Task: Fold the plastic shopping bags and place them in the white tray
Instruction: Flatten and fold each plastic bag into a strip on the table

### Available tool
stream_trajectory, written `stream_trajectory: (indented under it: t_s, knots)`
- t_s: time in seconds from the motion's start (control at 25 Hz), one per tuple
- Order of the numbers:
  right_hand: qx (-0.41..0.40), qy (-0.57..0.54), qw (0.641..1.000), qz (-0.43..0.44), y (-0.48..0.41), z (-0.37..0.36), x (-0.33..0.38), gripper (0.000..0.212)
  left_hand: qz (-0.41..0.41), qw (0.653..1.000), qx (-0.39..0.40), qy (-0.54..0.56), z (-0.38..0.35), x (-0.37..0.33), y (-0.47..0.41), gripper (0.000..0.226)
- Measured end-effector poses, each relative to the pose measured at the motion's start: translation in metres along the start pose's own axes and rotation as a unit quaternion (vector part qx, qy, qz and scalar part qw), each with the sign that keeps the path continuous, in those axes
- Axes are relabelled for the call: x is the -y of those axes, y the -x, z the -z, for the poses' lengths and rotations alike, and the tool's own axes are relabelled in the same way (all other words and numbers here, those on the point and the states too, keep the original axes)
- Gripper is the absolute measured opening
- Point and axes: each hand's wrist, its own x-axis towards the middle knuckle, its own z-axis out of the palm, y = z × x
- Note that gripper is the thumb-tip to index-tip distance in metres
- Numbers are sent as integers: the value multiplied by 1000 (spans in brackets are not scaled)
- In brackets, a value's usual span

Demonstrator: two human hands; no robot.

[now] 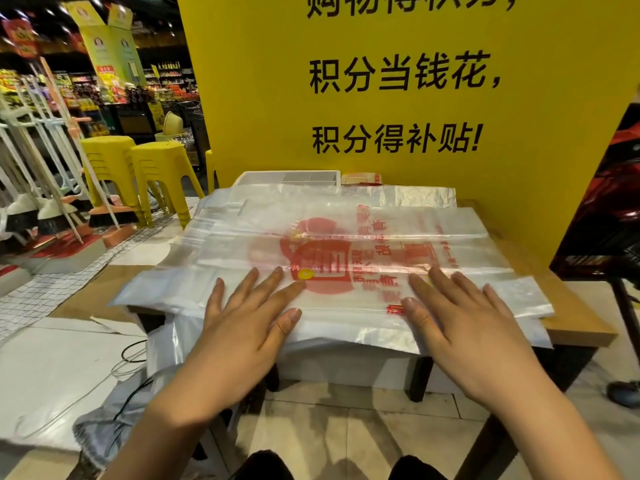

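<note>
A translucent plastic shopping bag (332, 251) with red print lies spread flat over a small wooden table (575, 323), on top of other bags. My left hand (249, 317) presses flat on its near left part, fingers straight and spread. My right hand (460, 317) presses flat on its near right part in the same way. The white tray (287, 177) stands at the table's far edge against the yellow wall, its front partly hidden by the bags.
A yellow sign wall (415, 98) rises right behind the table. Stacked yellow stools (152, 174) and brooms (45, 188) stand to the left. More plastic bags (162, 348) hang off the table's near left. A dark poster stand (606, 209) is at the right.
</note>
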Motion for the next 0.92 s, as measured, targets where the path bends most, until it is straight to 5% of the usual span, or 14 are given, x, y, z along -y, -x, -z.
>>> stream_trajectory:
  t_s: [0.92]
  knots:
    - [27, -16, 999, -11, 0, 7, -10, 99, 7, 1000, 25, 9, 1, 3, -4, 67]
